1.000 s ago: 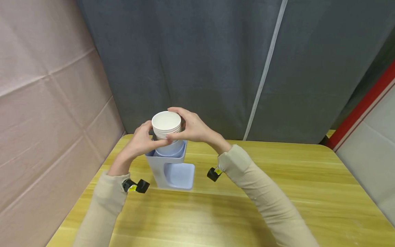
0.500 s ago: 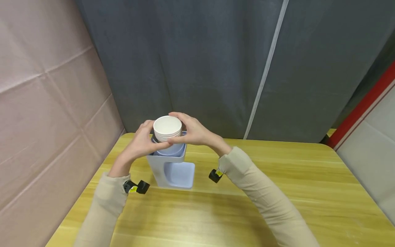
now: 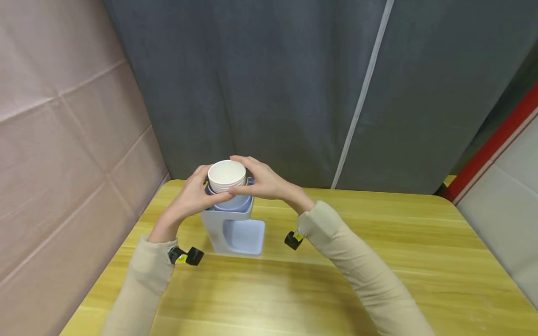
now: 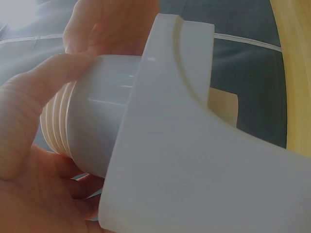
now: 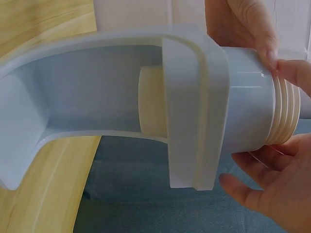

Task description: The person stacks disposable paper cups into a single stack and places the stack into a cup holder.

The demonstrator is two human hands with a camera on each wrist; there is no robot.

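Observation:
A stack of white paper cups [image 3: 227,173] stands upright in the round tube [image 5: 250,97] on top of a pale blue-grey cup dispenser [image 3: 213,228]. My left hand [image 3: 191,196] curls round the stack from the left, and my right hand [image 3: 264,181] holds it from the right. Both thumbs meet at the near side, by the tube's rim. Several cup rims [image 4: 57,121] show above the tube in the left wrist view. Below the dispenser's head, the lower end of a cup [image 5: 152,101] sticks out in the right wrist view.
The dispenser stands on a wooden table [image 3: 302,289], its flat base tray [image 3: 248,235] reaching to the right. A dark grey curtain [image 3: 273,84] hangs behind the table's back edge. Pale pink cloth [image 3: 67,163] walls off the left side.
The cup stack has sunk deeper into the dispenser's tube, with both hands moving down a little along with it. Less of the stack shows above the tube.

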